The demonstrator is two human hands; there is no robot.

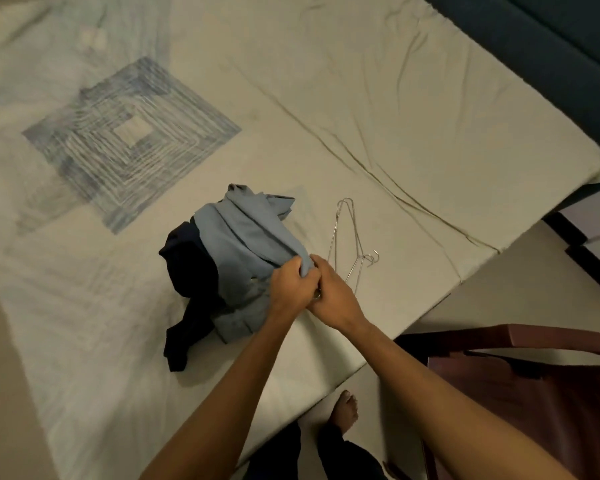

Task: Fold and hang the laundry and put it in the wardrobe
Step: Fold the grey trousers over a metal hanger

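A crumpled light blue shirt [243,244] lies in a heap on the bed [395,116], on top of a dark navy garment [191,271] whose leg trails toward the bed's near edge. My left hand [291,285] grips a fold of the blue shirt at the heap's right side. My right hand [333,292] is pressed against the left one, fingers curled at the same fold. Just right of the hands lie thin wire hangers [350,237], flat on the sheet with hooks pointing right.
The pale sheet has a blue square pattern [129,143] at the left. A dark maroon plastic chair [534,393] stands at the lower right beside the bed. My bare foot [343,410] is on the floor by the bed edge. Dark furniture [568,46] runs along the upper right.
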